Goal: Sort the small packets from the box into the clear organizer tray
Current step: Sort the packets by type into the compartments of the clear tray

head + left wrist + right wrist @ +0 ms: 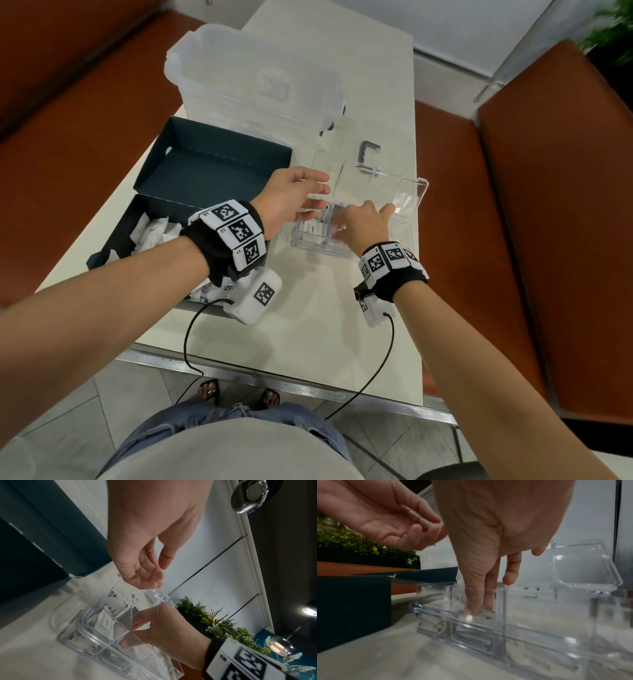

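The tray [407, 236] is seen on the white table [308, 325], just right of the dark box [191, 178], its clear lid [411, 192] swung up at the far side. The right hand [363, 222] is lowered over the tray's near compartments, and in the right wrist view its thumb and forefinger [489, 596] are pushed down into one cell, tips near the floor. Something white and printed is glimpsed under those tips, but whether it is being pinched or only pressed cannot be told. The other fingers are held loose and spread above the divider.

The left hand [291, 198] is held over the tray's left edge, palm turned inward, fingers relaxed and slightly bent; nothing is gripped by it. In the left wrist view its fingertips [150, 580] are seen hanging above the tray wall, apart from it.

A white packet [313, 228] is seen lying already in the near-left cell. More packets [154, 234] are heaped in the near end of the box, partly hidden by the left forearm. A frosted bin [253, 82] is stood at the far end of the table, and a small dark bracket [368, 152] is lying just beyond the tray.
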Tool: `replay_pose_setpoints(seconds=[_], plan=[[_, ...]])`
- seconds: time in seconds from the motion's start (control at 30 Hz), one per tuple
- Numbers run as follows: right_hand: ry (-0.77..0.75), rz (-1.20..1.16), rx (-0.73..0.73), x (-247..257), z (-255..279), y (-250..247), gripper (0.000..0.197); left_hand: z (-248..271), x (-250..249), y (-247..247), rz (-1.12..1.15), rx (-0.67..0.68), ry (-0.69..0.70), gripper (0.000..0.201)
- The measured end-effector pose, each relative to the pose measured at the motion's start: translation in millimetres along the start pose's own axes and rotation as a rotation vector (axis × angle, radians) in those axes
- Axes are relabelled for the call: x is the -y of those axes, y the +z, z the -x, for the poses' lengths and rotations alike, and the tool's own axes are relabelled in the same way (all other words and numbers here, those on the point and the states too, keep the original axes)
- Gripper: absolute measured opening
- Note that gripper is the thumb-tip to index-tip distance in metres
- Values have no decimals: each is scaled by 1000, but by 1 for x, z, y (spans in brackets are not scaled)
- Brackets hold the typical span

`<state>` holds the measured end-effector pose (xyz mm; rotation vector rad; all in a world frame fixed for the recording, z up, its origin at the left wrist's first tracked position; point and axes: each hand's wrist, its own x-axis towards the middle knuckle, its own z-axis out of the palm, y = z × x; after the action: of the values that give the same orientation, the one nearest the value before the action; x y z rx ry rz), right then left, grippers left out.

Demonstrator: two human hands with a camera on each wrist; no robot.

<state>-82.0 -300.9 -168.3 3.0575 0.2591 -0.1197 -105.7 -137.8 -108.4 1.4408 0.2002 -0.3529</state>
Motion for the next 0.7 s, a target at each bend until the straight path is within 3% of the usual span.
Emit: replay_pose_setpoints(seconds=[0.37, 0.57, 0.7], plan=[[22, -99, 68, -1, 2, -8, 17, 9, -2, -8, 10, 6, -7, 24], [105, -326, -28, -6, 6, -46, 20, 10, -7, -23, 0, 24, 10, 22], [-36, -544, -80, 4, 6, -93, 19, 12, -17, -42, -111, 72, 27, 21]])
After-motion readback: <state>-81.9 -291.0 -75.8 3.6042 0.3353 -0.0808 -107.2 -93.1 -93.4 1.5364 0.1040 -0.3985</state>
